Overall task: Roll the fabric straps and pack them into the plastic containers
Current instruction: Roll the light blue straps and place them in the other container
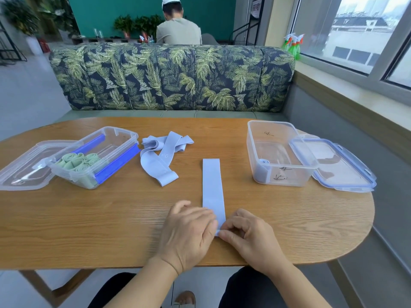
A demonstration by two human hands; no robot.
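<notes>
A pale blue fabric strap [212, 185] lies flat and straight on the wooden table [111, 218], running away from me. My left hand [189, 232] and my right hand [249, 234] pinch its near end together. A loose heap of pale blue straps [163, 152] lies further back, left of centre. On the left, a clear container [97, 156] with blue clips holds several rolled green straps. On the right, another clear container [280, 154] holds one rolled blue strap [263, 162] in its near left corner.
A clear lid [24, 167] lies left of the left container. A blue-rimmed lid [340, 167] leans against the right container near the table's right edge. Behind the table stands a leaf-patterned sofa back [171, 78], with a person seated beyond it.
</notes>
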